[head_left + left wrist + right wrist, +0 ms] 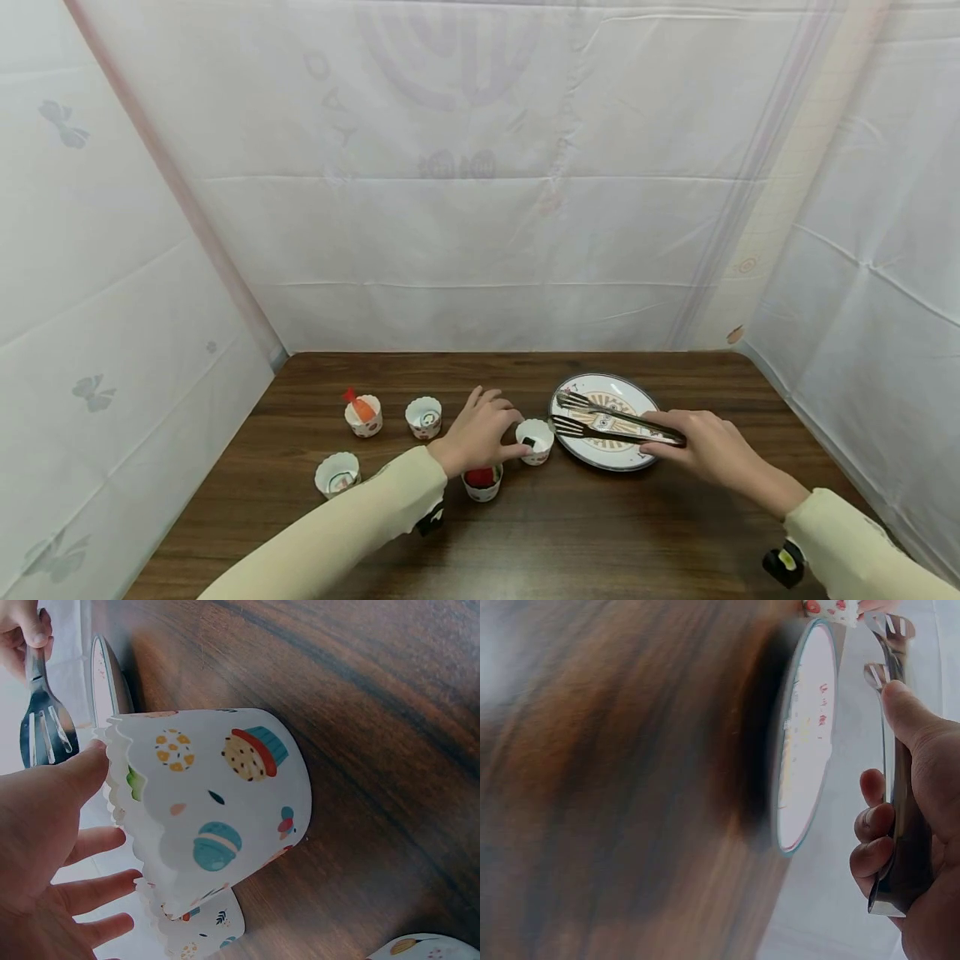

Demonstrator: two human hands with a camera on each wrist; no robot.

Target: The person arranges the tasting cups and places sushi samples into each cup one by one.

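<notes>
My left hand (483, 429) is spread, its fingers apart and holding nothing. In the head view its thumb reaches right to the rim of a white paper cup (535, 442) with a dark piece inside. Below the hand sits another cup (482, 492) with a red piece in it. The left wrist view has a large printed cup (217, 787) with a bit of green at its scalloped rim. My right hand (708, 446) grips metal serving tongs (907, 817) by the handle end. Their slotted, fork-like ends stand apart over the round patterned plate (611, 458).
Farther left stand a cup (365, 427) with an orange shrimp-like piece, a cup (424, 429) with a small roll, and a cup (330, 479) partly behind my left sleeve. White cloth walls (487, 250) enclose the wooden table (585, 533) at the back and sides.
</notes>
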